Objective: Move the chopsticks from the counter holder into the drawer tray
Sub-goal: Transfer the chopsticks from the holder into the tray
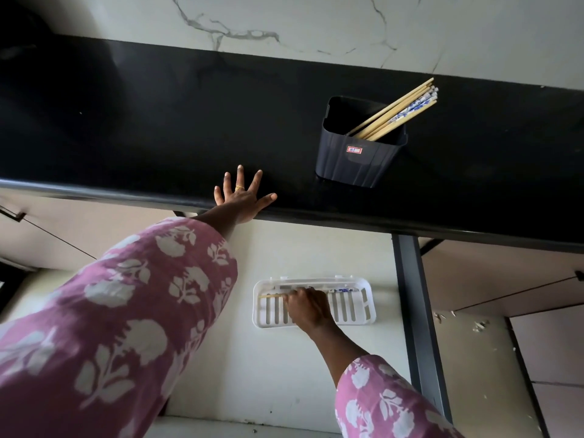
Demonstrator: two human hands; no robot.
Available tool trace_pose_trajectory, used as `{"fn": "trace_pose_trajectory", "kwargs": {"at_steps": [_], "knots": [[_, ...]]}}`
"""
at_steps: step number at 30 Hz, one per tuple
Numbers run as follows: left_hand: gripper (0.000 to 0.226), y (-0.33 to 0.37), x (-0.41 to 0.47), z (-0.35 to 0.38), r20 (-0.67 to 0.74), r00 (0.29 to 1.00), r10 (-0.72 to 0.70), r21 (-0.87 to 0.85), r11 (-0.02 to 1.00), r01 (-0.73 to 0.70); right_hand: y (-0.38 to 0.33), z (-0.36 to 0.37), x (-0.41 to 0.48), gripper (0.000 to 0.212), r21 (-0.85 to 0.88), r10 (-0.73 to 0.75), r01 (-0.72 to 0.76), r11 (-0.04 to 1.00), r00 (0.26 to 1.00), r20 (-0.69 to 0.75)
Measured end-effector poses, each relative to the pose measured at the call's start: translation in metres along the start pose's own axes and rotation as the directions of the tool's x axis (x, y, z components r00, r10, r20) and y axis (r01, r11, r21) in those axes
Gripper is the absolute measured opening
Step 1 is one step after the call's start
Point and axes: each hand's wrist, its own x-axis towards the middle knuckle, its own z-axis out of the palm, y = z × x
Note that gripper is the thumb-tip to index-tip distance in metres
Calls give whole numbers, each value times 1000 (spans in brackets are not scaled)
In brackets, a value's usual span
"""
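Observation:
A dark grey plastic holder (357, 159) stands on the black counter (158, 121). Several wooden and blue-patterned chopsticks (398, 113) lean out of it to the right. Below, a white slotted tray (363, 306) lies in the open drawer (284, 358). My right hand (308, 308) is down in the tray, fingers closed on a wooden chopstick (271, 296) that lies flat along its far side. A blue-patterned chopstick end (344, 290) shows just right of the hand. My left hand (241, 197) rests flat on the counter's front edge, fingers spread, holding nothing.
A marbled white wall (284, 23) rises behind the counter. A grey drawer side rail (417, 311) runs down the right of the drawer. Closed beige cabinet fronts (505, 279) sit on both sides. Small debris lies on the floor at right.

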Motion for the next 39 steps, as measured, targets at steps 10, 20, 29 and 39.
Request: {"fn": "trace_pose_trajectory", "kwargs": {"at_steps": [10, 20, 29, 39], "knots": [[72, 4, -7, -1, -4, 1000, 10, 7, 1000, -10, 9, 37, -37, 46, 40, -166, 179, 983, 960, -227], [70, 4, -13, -3, -6, 1000, 6, 12, 1000, -5, -1, 44, -39, 37, -24, -166, 167, 986, 937, -306], [71, 1, -8, 2, -16, 1000, 0, 11, 1000, 1, -9, 54, -42, 41, -100, -150, 123, 987, 929, -339], [72, 2, -6, 9, -8, 1000, -8, 7, 1000, 8, 38, -1, -31, 38, 60, -67, 105, 993, 891, -448]]}}
